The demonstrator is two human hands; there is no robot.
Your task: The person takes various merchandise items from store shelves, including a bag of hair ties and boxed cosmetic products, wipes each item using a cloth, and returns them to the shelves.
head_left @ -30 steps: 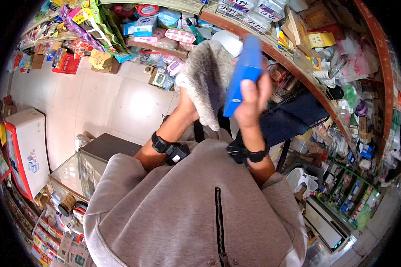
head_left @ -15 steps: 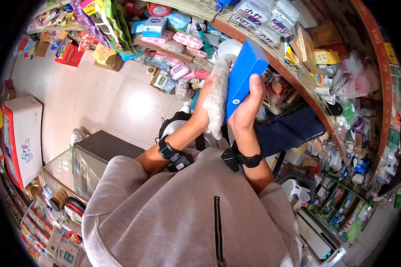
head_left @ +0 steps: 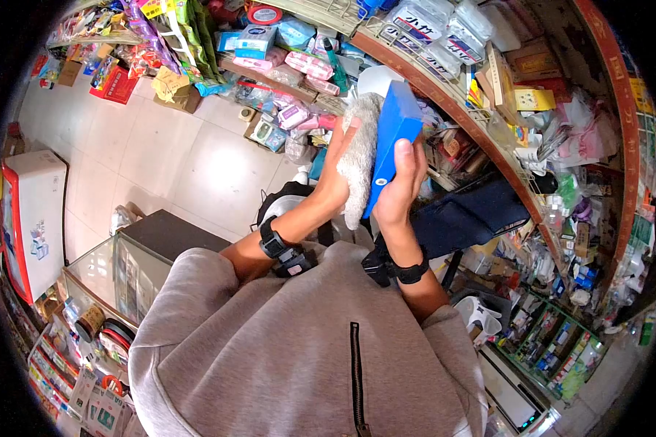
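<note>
In the head view my left hand (head_left: 335,175) is closed around a fluffy grey-white cloth (head_left: 361,153), which hangs down past my palm. My right hand (head_left: 399,183) grips a flat blue box (head_left: 395,131) by its right side and lower part, with the thumb along its face. The box stands tilted, its narrow edge turned toward me. Cloth and box are side by side, the cloth against or very near the box's left face. Most of my left fingers are hidden behind the cloth.
Packed shelves (head_left: 444,95) curve across the top and right. A dark blue padded thing (head_left: 474,218) lies right of my hands. Wrapped packs (head_left: 306,65) fill the shelf ahead. At left are a glass counter (head_left: 113,273), a white-and-red freezer (head_left: 40,218) and tiled floor (head_left: 197,167).
The blue box has shifted slightly left and down and shows its face more narrowly. The cloth has moved a little with my left hand. Both hands keep their holds.
</note>
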